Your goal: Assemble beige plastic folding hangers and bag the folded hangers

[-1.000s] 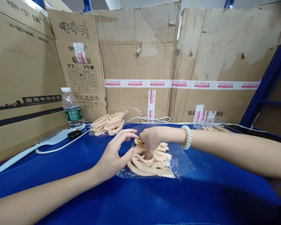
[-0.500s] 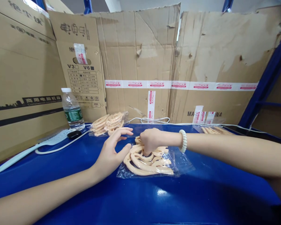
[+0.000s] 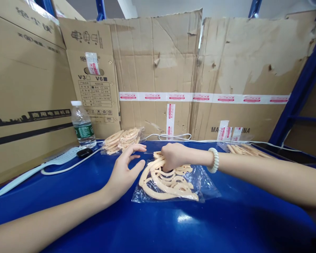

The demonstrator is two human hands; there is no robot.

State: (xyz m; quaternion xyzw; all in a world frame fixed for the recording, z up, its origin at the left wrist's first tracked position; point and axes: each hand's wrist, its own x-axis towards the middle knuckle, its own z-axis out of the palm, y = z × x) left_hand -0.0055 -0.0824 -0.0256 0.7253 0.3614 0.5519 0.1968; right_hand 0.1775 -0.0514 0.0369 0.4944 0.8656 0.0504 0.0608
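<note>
Several curved beige pieces point(image 3: 152, 188), smooth and with small holes at some ends, lie heaped on a clear plastic bag point(image 3: 206, 184) in the middle of the blue table. My right hand point(image 3: 175, 156), with a pale coiled band at the wrist, is closed over the far side of the heap on the end of one curved beige piece point(image 3: 154, 164). That end is raised a little above the others; my fingertips are mostly hidden. To the left of the bag, my left hand point(image 3: 123, 172) hovers with fingers and thumb apart, holding nothing.
Another bag of beige pieces point(image 3: 121, 139) lies at the back left, and a bag of pieces point(image 3: 247, 150) at the back right. A water bottle point(image 3: 83, 126), a light blue fly swatter point(image 3: 39, 168) and a black object point(image 3: 84, 152) stand left. Cardboard sheets point(image 3: 155, 70) wall the back.
My right hand has closed on a curved beige piece and raised its end slightly, moving a little right. My left hand stays open and nearly still. The view has shifted slightly.
</note>
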